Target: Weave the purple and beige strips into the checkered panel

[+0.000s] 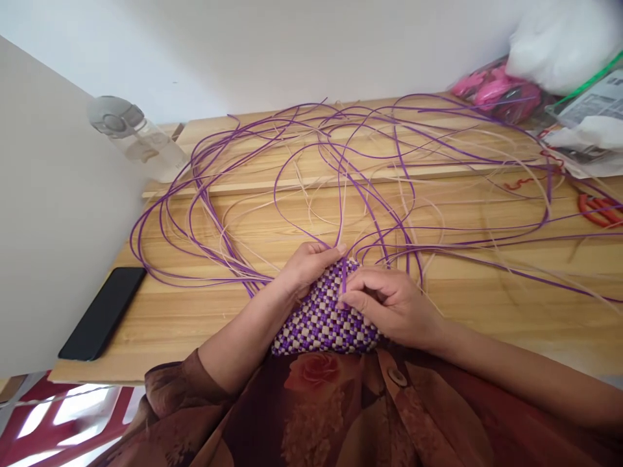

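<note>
A purple strand [343, 275] is pinched by right hand [389, 308] fingers over the checkered woven panel [318, 321], steadied by left hand [309, 266] with fingers pressed together; threading under the next cross-strand is judged necessary.

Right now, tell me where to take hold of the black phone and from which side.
Take the black phone by its two long edges near the middle, coming straight down from above. It lies flat at the table's left front corner, its near end at the edge, clear of the purple strands.

Phone [103, 313], water bottle [134, 137], red scissors [599, 211]
</note>
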`<action>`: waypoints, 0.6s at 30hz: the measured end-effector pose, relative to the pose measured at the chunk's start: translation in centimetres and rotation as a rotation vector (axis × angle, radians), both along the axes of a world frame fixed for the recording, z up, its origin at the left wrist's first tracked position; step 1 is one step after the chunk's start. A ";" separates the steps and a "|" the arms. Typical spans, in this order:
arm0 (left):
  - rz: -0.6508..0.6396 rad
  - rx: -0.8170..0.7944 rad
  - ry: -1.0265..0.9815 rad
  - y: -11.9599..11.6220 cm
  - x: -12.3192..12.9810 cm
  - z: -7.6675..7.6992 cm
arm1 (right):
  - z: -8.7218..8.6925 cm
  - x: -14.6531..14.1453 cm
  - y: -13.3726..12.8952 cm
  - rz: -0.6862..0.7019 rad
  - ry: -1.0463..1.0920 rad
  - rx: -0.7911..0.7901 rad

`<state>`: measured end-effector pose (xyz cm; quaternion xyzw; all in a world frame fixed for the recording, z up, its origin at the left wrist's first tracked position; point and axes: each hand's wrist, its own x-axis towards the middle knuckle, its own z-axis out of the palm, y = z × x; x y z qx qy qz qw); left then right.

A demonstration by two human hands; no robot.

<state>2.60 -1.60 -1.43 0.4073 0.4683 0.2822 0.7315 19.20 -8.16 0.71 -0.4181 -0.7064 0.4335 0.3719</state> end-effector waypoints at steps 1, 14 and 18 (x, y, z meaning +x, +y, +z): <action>0.002 -0.005 -0.020 -0.1 0.0 0.1 | 0.3 0.5 0.5 -0.047 0.006 -0.054; 0.043 0.039 -0.153 -0.3 0.4 0.8 | 0.4 4.1 8.4 -0.465 0.127 -0.336; 0.059 0.018 -0.124 -0.2 0.6 0.1 | -0.2 11.5 12.6 -0.712 0.099 -0.299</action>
